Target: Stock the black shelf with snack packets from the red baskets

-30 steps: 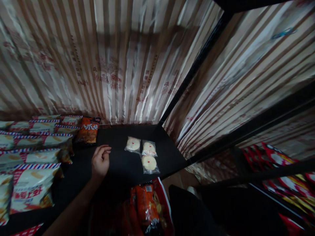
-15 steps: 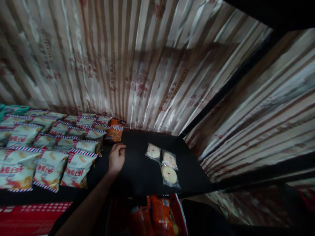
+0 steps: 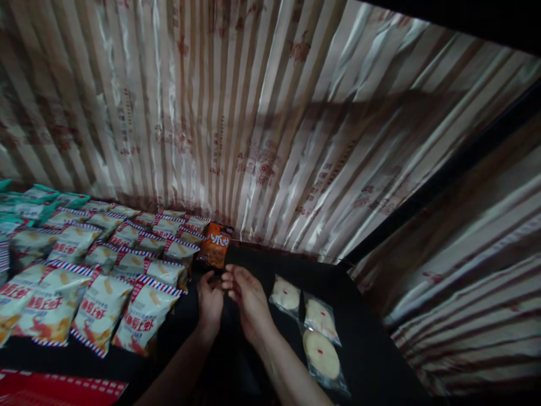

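Observation:
An orange snack bag point(image 3: 215, 245) stands at the right end of the rows of white shrimp-snack bags point(image 3: 137, 316). Just in front of it, my left hand point(image 3: 210, 301) is over the black surface with loosely bent fingers, and nothing shows in it. Close beside it on the right, my right hand point(image 3: 247, 293) reaches in with its fingers extended toward the left one. No object is visible between the two hands. Right of them, several clear-wrapped round pale cakes point(image 3: 321, 354) lie flat on the black tabletop point(image 3: 359, 327).
Green snack bags point(image 3: 31, 210) stand at the far left. A red plastic basket point(image 3: 59, 389) is below the front edge at lower left. Behind the table hangs a striped, creased curtain point(image 3: 262, 118), with a dark pole point(image 3: 443, 186) slanting at the right.
My right hand has come into view beside my left hand. The view has shifted, so the table appears lower, and the red crate with orange bags below is out of sight.

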Demonstrator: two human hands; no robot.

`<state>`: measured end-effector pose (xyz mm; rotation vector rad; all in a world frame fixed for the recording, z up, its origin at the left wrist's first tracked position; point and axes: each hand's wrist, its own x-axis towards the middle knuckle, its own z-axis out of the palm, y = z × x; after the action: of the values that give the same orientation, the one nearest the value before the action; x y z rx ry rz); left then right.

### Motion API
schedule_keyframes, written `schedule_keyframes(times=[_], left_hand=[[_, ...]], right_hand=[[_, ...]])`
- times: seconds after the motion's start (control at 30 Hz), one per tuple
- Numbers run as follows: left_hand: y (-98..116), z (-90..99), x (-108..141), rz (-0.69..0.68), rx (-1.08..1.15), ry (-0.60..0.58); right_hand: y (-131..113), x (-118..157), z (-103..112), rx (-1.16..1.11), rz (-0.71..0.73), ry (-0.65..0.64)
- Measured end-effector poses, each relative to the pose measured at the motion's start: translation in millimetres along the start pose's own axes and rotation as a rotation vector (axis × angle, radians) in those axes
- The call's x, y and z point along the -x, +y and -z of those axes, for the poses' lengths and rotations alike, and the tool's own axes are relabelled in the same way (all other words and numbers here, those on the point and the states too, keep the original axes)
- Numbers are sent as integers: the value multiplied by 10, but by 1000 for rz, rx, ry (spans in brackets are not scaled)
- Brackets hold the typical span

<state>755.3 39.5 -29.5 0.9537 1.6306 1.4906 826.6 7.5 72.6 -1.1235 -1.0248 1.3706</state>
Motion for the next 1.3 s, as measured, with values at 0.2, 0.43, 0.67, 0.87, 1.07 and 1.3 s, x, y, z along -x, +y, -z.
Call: schedule_keyframes(times=[0.2,0.43,0.67,0.87,1.07,1.3], left_hand=[[98,-71,-102,213,98,118],[123,-68,-229,252,150,87],[152,-74,-294,294,267,53],[220,-69,-289,283,256,57],[257,-43,-283,319,243,24],[276,-43,-242,336,280,-16]], right_hand=[[356,-787,273,273,-17,286],[651,-1143,205,671,26,221],[606,-1217,176,891,-2,182],[512,-1230,146,960,-36,184],[501,-1241,132,996,-13,166],[663,-1224,205,883,55,214]])
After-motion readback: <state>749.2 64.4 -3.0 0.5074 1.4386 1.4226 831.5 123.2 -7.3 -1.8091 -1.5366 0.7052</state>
